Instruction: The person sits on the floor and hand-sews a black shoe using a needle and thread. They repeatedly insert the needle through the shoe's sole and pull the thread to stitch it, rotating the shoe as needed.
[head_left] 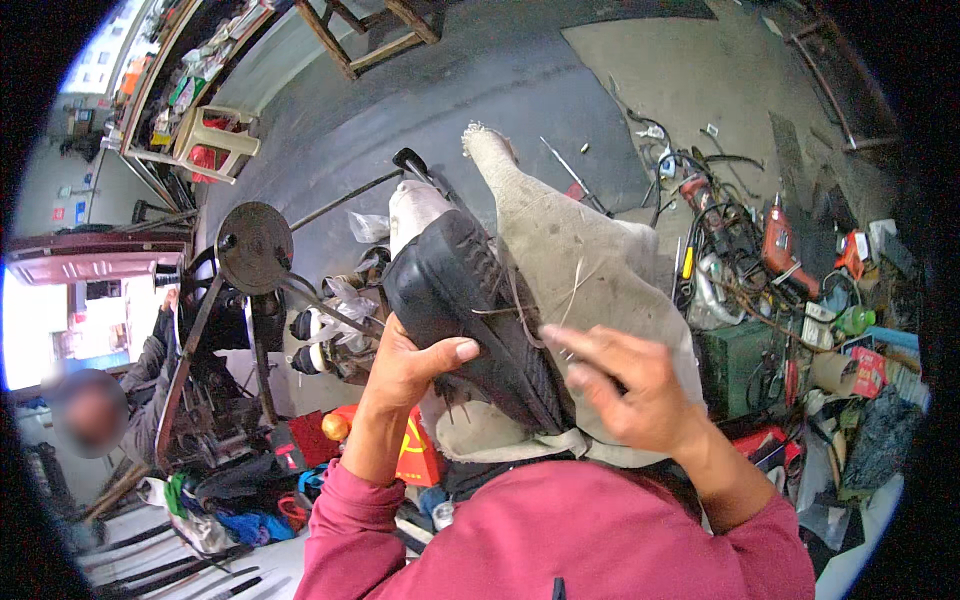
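Note:
My left hand (400,370) grips a black leather shoe (450,300), its thumb lying on the near side and the fingers hidden beneath. The shoe lies at a slant over a stained beige cloth (610,260) spread on my lap. A light object, too unclear to name, pokes out behind the shoe's far end. Thin pale strands (575,290) lie across the cloth by the shoe. My right hand (630,390) is just right of the shoe, index finger stretched toward the strands, thumb apart, with nothing visible held.
An iron machine (255,248) with a round plate stands left, with another person (150,390) beyond it. Power tools (778,240), cables and clutter crowd the right. A wooden stool (365,35) and plastic chair (218,140) stand farther back. Bags and a red box (415,450) lie near my lap.

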